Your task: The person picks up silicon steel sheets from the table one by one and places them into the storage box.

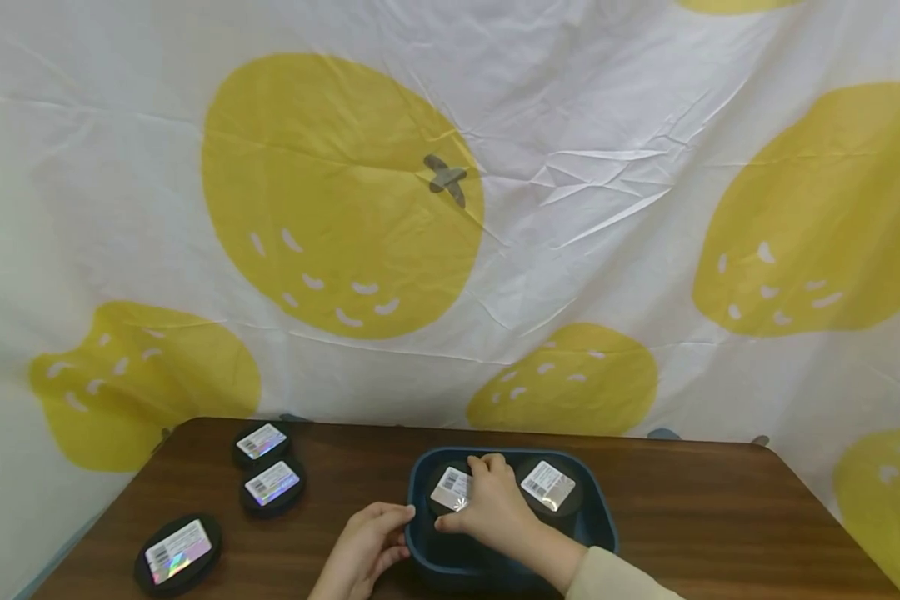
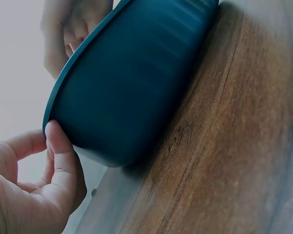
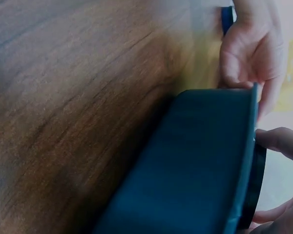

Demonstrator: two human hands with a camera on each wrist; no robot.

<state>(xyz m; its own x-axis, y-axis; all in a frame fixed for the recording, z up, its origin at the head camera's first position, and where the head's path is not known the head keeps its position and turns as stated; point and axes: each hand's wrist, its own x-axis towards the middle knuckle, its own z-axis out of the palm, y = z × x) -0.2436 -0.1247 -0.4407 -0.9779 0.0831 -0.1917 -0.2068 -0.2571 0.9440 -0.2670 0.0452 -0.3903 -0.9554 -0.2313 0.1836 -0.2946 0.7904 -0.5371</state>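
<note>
A dark blue plastic tub with rounded corners stands on the table. With thumb and finger my left hand pinches its left rim; the left wrist view shows the thumb against the outer wall. My right hand reaches into the tub and grips a black disc with a barcode label, fingers at the far edge and thumb at the near one. In the right wrist view the disc's edge shows above the rim. Right of it in the tub lies another labelled black disc.
Several more black discs lie left of the tub: one near the front, one behind it, one at the back. The brown wooden table ends at a white curtain with yellow fruit prints.
</note>
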